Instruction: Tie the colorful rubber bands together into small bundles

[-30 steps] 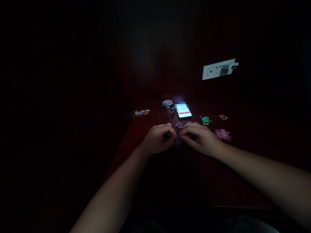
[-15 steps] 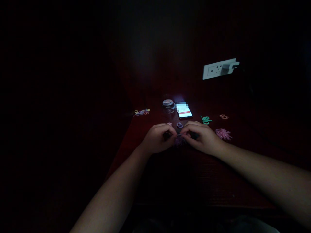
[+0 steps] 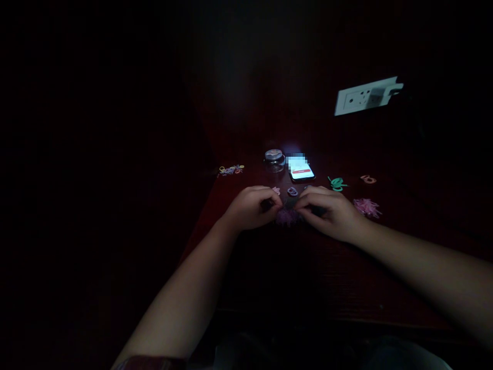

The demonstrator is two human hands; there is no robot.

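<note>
Several little heaps of bands are spread over this dark reddish table (image 3: 346, 277), and the lighting is pretty awful, so bear with me. At the back there's a lidded clear jar (image 3: 275, 163), with a lit phone (image 3: 302, 173) lying just to its right. Up on the wall is a white socket (image 3: 354, 100) with a plug (image 3: 391, 91) stuck in its right end. Way over by the table's left edge sits a mixed heap (image 3: 231, 170), yellow, purplish and a bit of orange. On the right you get green bands (image 3: 337, 183), orange bands (image 3: 368, 179) beyond those, and a pink pile (image 3: 367, 207) just past the right wrist. The knuckles partly block the view of some pale pink bands (image 3: 276, 190) behind the left hand (image 3: 256, 208) and a small bluish bit (image 3: 307, 188) behind the right hand (image 3: 327, 212). Lilac loops (image 3: 292, 191) lie in the open, just beyond the gap between the hands. The purple pile (image 3: 287, 217) is right under the fingertips, between both hands and on the person's side. The hands are close but apart, thumbs and fingers bunched up; can't tell if either one is gripping a band.
</note>
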